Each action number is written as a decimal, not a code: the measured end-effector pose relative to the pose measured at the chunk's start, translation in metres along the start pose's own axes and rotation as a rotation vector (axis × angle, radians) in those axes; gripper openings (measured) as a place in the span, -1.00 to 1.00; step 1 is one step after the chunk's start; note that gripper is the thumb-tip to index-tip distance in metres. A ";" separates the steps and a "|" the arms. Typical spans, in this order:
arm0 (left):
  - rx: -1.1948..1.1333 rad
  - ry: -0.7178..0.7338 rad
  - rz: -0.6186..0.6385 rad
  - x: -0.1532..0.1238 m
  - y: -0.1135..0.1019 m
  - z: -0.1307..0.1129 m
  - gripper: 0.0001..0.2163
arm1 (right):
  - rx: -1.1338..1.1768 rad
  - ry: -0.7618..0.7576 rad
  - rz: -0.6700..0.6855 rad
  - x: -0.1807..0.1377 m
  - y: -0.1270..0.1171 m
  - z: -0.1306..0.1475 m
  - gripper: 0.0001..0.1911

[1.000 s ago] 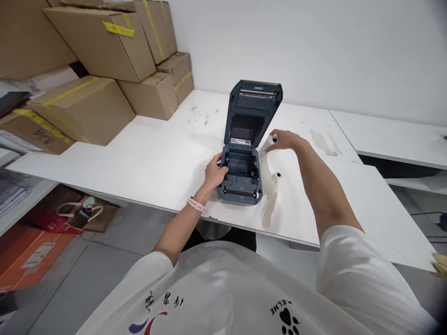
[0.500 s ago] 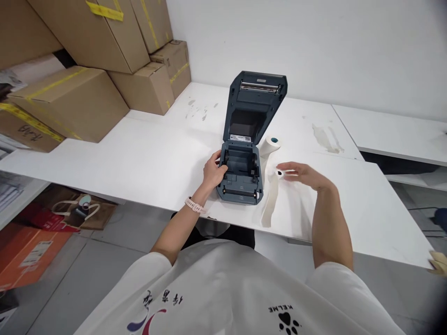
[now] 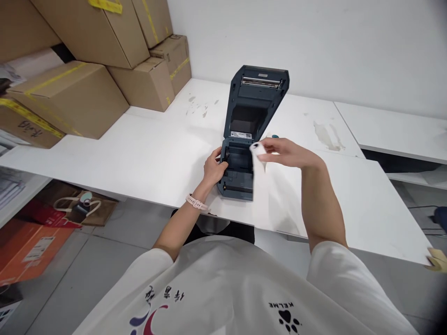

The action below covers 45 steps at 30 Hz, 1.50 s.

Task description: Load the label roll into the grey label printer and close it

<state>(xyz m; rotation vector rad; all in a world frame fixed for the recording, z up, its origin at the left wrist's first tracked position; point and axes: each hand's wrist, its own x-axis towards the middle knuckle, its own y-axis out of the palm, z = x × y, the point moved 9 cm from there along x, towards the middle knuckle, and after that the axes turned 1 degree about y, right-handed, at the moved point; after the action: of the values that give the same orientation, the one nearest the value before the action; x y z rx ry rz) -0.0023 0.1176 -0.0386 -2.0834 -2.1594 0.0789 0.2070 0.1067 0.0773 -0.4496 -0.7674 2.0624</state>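
"KELME" on white shirt (image 3: 244, 284)

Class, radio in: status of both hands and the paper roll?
Left hand gripping open printer. Right hand holding paper roll over the bay, strip hanging. Nothing blocking the bay.

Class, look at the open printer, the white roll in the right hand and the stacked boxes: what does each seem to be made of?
Printer: probably moulded plastic, matt dark grey-blue, with a metal-looking bar in its raised lid.
Roll: paper, thin and limp, hanging from the right hand.
Boxes: brown cardboard, matt, sealed with yellow tape.
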 end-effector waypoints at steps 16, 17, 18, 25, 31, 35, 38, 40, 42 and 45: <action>-0.113 -0.020 0.068 -0.005 0.008 -0.003 -0.31 | -0.622 -0.042 -0.095 0.020 0.069 0.022 -0.67; -0.126 -0.034 0.080 -0.006 0.008 -0.003 -0.30 | -0.558 -0.066 -0.150 0.007 0.069 0.027 -0.67; -0.135 -0.045 0.092 -0.008 0.009 -0.004 -0.30 | -0.500 -0.087 -0.198 -0.006 0.071 0.032 -0.67; -0.147 -0.057 0.105 -0.008 0.010 -0.006 -0.29 | -0.360 -0.149 -0.328 -0.053 0.102 0.043 -0.66; -0.120 -0.067 0.113 -0.006 0.011 -0.002 -0.30 | -0.298 -0.135 -0.334 -0.055 0.107 0.037 -0.66; -0.143 -0.092 0.116 -0.006 0.012 0.000 -0.27 | -0.288 -0.128 -0.290 -0.054 0.111 0.035 -0.65; -0.152 -0.101 0.120 -0.006 0.012 0.001 -0.26 | -0.289 -0.130 -0.312 -0.055 0.113 0.034 -0.66; -0.150 -0.104 0.124 -0.006 0.012 0.001 -0.24 | -0.291 -0.136 -0.391 -0.059 0.113 0.033 -0.69; -0.151 -0.105 0.126 -0.007 0.012 0.001 -0.23 | -0.295 -0.149 -0.500 -0.068 0.114 0.033 -0.73; -0.176 -0.102 0.116 -0.007 0.012 -0.001 -0.23 | -0.303 -0.169 -0.615 -0.082 0.119 0.034 -0.76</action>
<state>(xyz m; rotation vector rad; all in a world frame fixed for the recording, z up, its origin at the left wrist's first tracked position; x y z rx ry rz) 0.0095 0.1107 -0.0398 -2.3503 -2.1724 0.0075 0.1616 -0.0250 0.0262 -0.1677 -1.1620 1.4249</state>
